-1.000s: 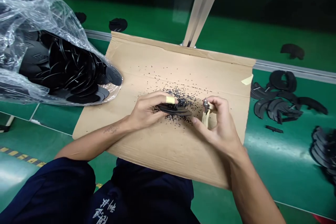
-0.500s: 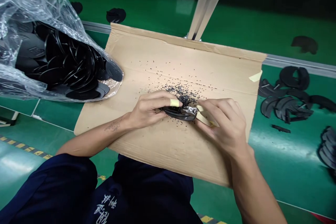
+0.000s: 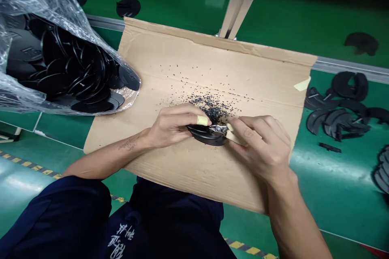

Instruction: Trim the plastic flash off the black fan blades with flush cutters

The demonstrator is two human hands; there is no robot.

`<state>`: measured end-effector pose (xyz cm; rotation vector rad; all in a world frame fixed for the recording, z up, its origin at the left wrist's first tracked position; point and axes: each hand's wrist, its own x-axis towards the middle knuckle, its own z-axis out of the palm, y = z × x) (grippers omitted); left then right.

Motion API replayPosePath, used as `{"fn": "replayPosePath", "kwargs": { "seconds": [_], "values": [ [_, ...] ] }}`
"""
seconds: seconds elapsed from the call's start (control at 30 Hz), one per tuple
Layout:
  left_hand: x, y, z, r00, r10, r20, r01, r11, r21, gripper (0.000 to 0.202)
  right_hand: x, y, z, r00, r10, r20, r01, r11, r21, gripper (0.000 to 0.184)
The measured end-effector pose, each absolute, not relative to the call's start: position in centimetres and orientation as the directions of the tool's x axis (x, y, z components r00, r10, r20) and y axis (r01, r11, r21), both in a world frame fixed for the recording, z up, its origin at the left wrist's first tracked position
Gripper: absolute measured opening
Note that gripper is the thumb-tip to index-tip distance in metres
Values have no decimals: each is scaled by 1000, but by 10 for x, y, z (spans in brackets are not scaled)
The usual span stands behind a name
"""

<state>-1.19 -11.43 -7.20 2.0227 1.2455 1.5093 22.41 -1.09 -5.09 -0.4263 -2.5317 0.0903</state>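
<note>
My left hand (image 3: pixel 178 125), closed with pale yellow tape around one digit, grips a curved black plastic part (image 3: pixel 209 136) by its left end. My right hand (image 3: pixel 261 139) is wrapped around a small pair of metal nippers (image 3: pixel 219 129); pale yellow shows at its fingertips, and most of the handles are hidden. The jaws of the nippers lie at the upper right edge of the part. Just beyond both hands is a scatter of tiny black plastic bits (image 3: pixel 209 106) on a cardboard sheet (image 3: pixel 170 162).
To the left, a clear plastic bag (image 3: pixel 69 4) lies open, full of flat black rounded parts (image 3: pixel 88 68). More curved black parts (image 3: pixel 334 123) lie on the green table (image 3: pixel 334 190) at right. A metal post (image 3: pixel 243 4) rises behind the cardboard.
The black part has tilted, showing more of its near side. The nippers' jaws have shifted slightly along its upper edge. The view has moved a little.
</note>
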Motion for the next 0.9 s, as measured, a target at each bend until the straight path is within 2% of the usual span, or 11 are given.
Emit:
{"fn": "replayPosePath", "kwargs": {
  "seconds": [0.27, 0.63, 0.8, 0.9],
  "values": [
    [-10, -116, -70, 66, 779, 624, 443, -583, 681, 23, 228, -14, -49, -821, 324, 470, 310, 944, -109, 30],
    [-8, -118, -68, 57, 780, 624, 463, -574, 675, 19, 227, -17, -49, -818, 333, 469, 297, 943, -151, 26],
    [-7, -119, -69, 66, 763, 644, 448, -599, 664, 20, 227, -20, -46, -807, 286, 517, 301, 952, -56, 31],
    [-7, -119, -69, 70, 754, 653, 441, -611, 658, 21, 227, -22, -45, -815, 272, 512, 299, 954, -30, 25]
  ]
}}
